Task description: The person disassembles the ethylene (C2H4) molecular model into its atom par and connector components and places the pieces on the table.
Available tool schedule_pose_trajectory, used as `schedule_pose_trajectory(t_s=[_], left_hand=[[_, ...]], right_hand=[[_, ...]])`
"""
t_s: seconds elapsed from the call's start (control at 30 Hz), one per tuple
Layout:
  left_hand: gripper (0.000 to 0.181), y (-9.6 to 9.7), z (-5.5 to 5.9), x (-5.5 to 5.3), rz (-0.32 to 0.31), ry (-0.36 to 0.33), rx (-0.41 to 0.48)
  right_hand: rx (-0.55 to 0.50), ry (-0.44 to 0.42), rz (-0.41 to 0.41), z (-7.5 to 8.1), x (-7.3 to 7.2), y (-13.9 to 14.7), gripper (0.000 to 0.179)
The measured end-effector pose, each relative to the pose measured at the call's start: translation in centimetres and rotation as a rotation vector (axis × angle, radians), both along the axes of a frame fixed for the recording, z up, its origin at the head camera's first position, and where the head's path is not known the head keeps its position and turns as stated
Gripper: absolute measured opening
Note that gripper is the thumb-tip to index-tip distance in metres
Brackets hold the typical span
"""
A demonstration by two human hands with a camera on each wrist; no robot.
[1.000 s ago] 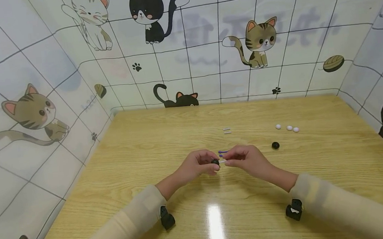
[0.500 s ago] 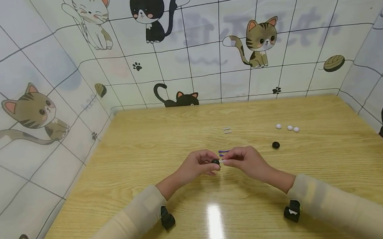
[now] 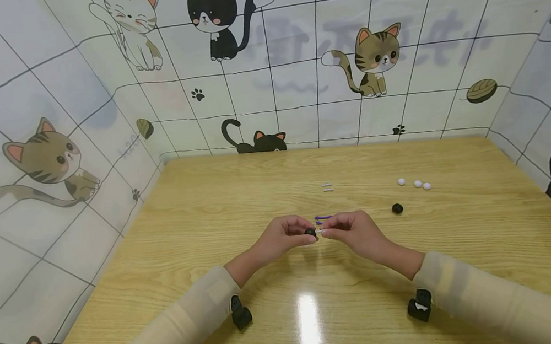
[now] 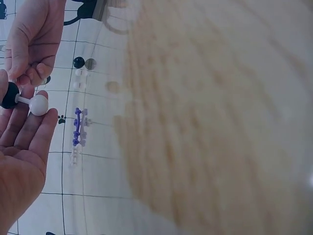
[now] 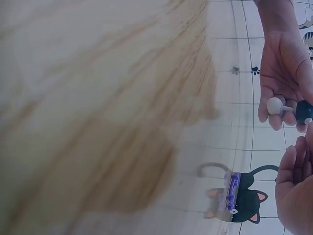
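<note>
My left hand [image 3: 282, 236] grips a black ball [image 3: 310, 232] between thumb and fingers. In the left wrist view, a short white stick joins that ball to a white ball [image 4: 38, 105], which lies against the fingers. From the right, my right hand [image 3: 353, 232] pinches a small white stick [image 3: 319, 231] at the black ball's side. Whether this stick is seated in a hole cannot be made out. The right wrist view shows the white ball [image 5: 274, 105] and the black ball [image 5: 304, 111] in the left hand, with the right fingertips partly cut off.
Purple connectors [image 3: 323, 218] lie on the wooden table [image 3: 198, 201] just beyond the hands. Farther back are two small pale sticks [image 3: 327, 190]. A second black ball [image 3: 397, 208] and three white balls [image 3: 418, 184] sit to the right. Cat-printed walls [image 3: 298, 92] enclose the table.
My right hand has shifted slightly left with the white stick, toward the black ball. The left hand has stayed nearly in place, still gripping the black ball.
</note>
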State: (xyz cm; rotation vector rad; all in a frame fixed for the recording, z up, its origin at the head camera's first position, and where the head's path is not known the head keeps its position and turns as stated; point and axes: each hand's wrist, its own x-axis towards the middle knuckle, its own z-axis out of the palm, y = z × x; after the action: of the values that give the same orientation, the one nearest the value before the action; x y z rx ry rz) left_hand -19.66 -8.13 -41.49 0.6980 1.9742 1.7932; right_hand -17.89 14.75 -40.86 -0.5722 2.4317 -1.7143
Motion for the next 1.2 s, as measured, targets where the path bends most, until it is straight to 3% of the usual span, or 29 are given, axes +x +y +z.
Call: schedule_pose_trajectory(t_s=[0.67, 1.2], left_hand=[[0.023, 0.4, 0.5, 0.1, 0.008, 0.074, -0.016], [0.022, 0.0, 0.2, 0.3, 0.015, 0.119, -0.001]], right_hand=[[0.009, -0.037, -0.042, 1.0, 0.5, 0.0, 0.014], [0.006, 0.007, -0.042, 0.5, 0.6, -0.2, 0.016]])
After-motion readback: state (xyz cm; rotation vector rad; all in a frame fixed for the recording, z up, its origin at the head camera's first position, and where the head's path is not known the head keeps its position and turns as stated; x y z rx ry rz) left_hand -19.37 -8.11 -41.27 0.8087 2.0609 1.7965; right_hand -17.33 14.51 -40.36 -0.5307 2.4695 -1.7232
